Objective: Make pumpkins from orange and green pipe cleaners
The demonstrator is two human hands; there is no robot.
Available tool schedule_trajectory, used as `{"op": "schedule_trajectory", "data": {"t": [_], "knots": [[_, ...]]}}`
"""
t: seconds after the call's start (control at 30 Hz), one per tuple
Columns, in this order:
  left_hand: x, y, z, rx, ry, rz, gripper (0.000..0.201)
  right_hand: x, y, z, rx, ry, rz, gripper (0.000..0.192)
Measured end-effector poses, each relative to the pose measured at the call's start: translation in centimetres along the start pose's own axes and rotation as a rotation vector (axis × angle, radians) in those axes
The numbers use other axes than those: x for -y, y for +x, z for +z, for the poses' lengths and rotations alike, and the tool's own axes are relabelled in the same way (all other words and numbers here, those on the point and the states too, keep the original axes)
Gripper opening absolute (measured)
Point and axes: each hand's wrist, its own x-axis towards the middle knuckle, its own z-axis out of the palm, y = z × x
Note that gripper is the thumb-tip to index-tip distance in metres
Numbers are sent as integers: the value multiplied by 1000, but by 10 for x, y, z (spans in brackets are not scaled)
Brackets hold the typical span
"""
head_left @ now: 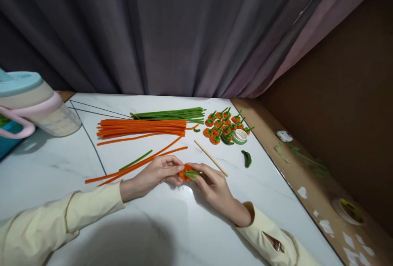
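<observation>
Working, head view: left hand (166, 170) pinches the left edge of an orange pipe-cleaner coil (182, 175); right hand (213, 182) has its grip closed around a green pipe-cleaner piece (193, 173) at the coil's right. Coil sits between both hands, over the marble-patterned desk (129, 225). Wooden stick (211, 158) just beyond right hand. Farther back: orange bundle (141, 128), green bundle (172, 113), and, rightward, clustered orange-and-green pieces (225, 125).

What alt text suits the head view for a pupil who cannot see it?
The left hand and right hand hold a small orange-and-green piece over a white table. Beyond lie orange stems, green stems and a cluster of small ornaments; a lidded cup stands at left.
</observation>
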Motion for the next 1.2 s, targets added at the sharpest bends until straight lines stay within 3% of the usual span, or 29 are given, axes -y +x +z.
{"op": "schedule_trajectory", "data": {"t": [0.17,0.63,0.93,1.07,1.2], "knots": [[6,-1,-1,104,-51,-28,30,2,-1,0,-3,-10,-41,22],[11,-1,-3,217,-40,-61,27,3,-2,2,5,-32,-110,20],[9,0,-3,180,-140,-69,27,0,0,-2,-57,-15,-61,18],[10,4,-6,174,-182,-77,27,2,1,-5,-107,-71,-124,15],[11,5,-6,181,-166,-76,26,3,1,-6,-76,-132,-200,16]]}}
